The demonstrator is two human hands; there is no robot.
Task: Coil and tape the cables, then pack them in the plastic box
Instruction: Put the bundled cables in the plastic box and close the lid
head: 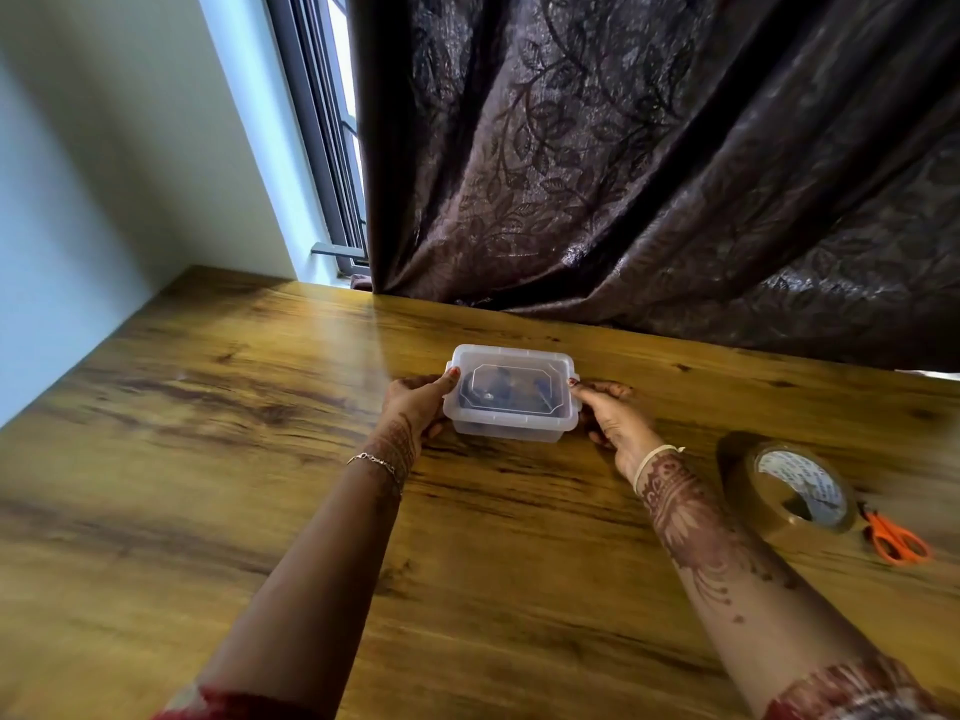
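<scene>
A small translucent plastic box (511,423) stands on the wooden table (208,459), its lid on top. Dark coiled cables (498,389) show dimly through the lid. My left hand (415,402) grips the box's left end, thumb on the lid's edge and fingers down the side. My right hand (610,410) grips the right end the same way, thumb on the lid. Both side latches are hidden by my hands.
A roll of brown packing tape (789,491) lies to the right, with orange-handled scissors (896,537) just beyond it. A dark patterned curtain (649,174) hangs along the table's far edge, and a window frame (322,122) and wall stand to the left.
</scene>
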